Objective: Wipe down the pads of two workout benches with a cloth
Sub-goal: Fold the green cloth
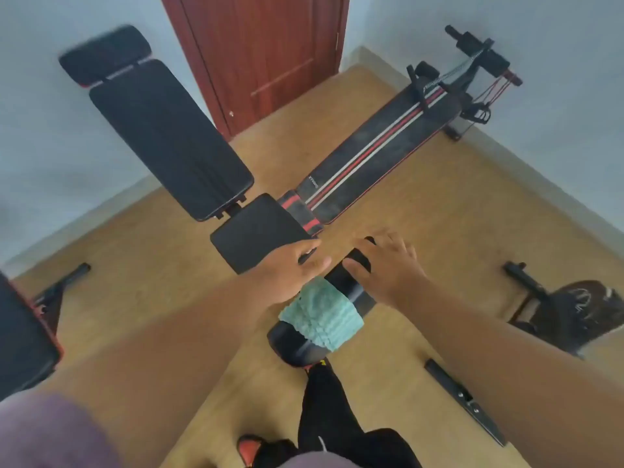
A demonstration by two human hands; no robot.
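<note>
An adjustable bench stands in front of me with a black headrest (104,54), a long back pad (169,136) and a seat pad (250,231). At its near end a black foam roller (351,292) has a teal cloth (320,319) draped over it. My left hand (290,268) lies at the seat pad's near corner, just above the cloth, fingers fairly straight. My right hand (388,265) rests with spread fingers on the roller's far end, thumb against it. A second, flat bench (378,146) with red and white stripes lies beyond, toward the right corner.
A red-brown door (263,55) is straight ahead between pale walls. Another black pad with a red edge (23,332) juts in at the left. A dark piece of equipment (580,312) sits at the right, and a black bar (462,400) lies on the tan floor.
</note>
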